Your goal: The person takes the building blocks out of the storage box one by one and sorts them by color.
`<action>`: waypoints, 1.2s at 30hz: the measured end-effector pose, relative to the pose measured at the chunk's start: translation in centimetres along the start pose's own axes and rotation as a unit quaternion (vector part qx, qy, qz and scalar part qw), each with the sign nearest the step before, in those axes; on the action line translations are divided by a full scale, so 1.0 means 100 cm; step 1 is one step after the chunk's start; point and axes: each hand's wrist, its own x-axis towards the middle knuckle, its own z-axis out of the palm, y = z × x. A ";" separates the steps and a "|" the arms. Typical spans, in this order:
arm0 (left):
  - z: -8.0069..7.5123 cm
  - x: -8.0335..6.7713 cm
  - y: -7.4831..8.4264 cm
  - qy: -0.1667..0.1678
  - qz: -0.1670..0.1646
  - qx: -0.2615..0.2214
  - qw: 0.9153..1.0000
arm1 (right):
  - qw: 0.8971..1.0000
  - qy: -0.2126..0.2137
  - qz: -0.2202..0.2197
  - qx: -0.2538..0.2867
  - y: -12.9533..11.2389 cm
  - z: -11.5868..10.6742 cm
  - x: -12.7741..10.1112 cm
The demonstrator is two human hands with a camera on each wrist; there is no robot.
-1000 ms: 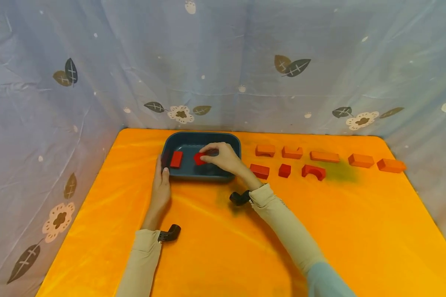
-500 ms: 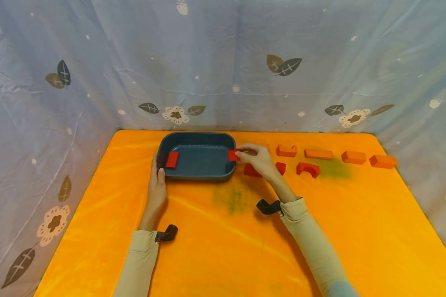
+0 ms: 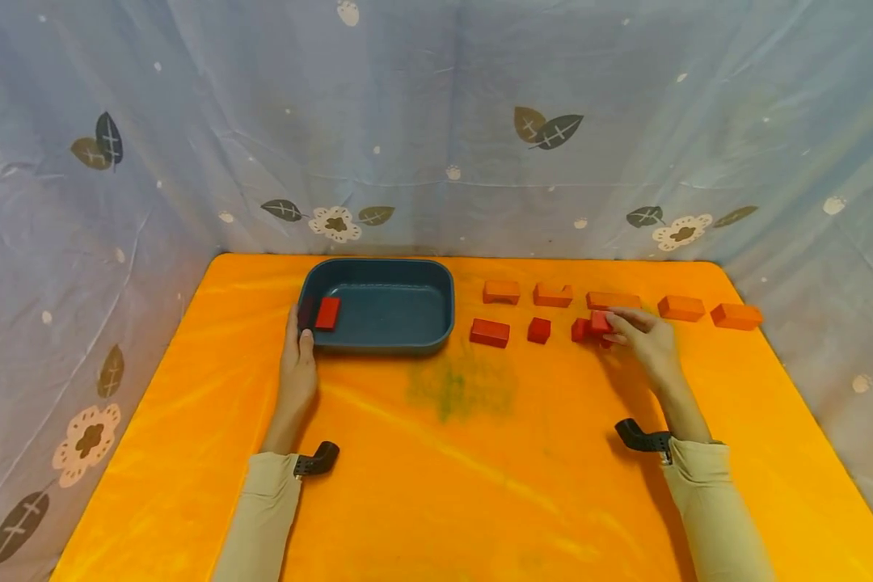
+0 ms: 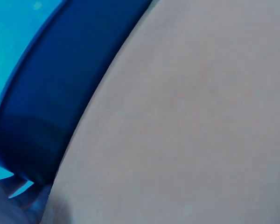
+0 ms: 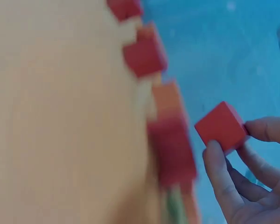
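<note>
Head view: the red block [image 3: 600, 322] is small, squarish and solid red, and it's pinched in the fingertips of the right hand [image 3: 643, 338] out on the right part of the orange desk [image 3: 436, 477]. It sits right up against the red arch block [image 3: 580, 329], at the right end of the front row. The right arm reaches forward from the lower right, sleeve down to the wrist. The left hand [image 3: 296, 368] lies on the desk with straight fingers pressed against the left end of the dark blue tray [image 3: 378, 339]. Inside the tray there's one red flat block [image 3: 327, 313] near the left wall. Counting the loose ones on the desk: five orange blocks in the back row, and in the front row a red brick [image 3: 490, 332], a red cube [image 3: 538, 330] and the arch, plus the held one.

Left wrist view: just the tray's dark blue wall [image 4: 60, 93] and blurry desk, super close up. Can't see the hand here.

Right wrist view: pretty blurry, but the red block [image 5: 221, 127] shows as a clean-edged cube gripped between thumb and fingers [image 5: 266, 129] of the right hand [image 5: 252, 186]. Next to it is a smeared line of red and orange blocks; I count maybe five, hard to tell.
</note>
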 end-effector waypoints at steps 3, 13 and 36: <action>0.000 0.000 0.000 0.000 -0.004 0.000 1.000 | 0.999 0.023 0.011 -0.038 0.013 -0.029 -0.008; 0.001 0.001 -0.004 0.003 -0.001 -0.004 1.000 | 0.992 0.035 0.048 -0.108 0.023 -0.062 -0.005; -0.005 0.004 -0.003 -0.010 -0.003 0.003 1.000 | 0.888 0.140 -0.118 -0.421 -0.001 0.003 0.008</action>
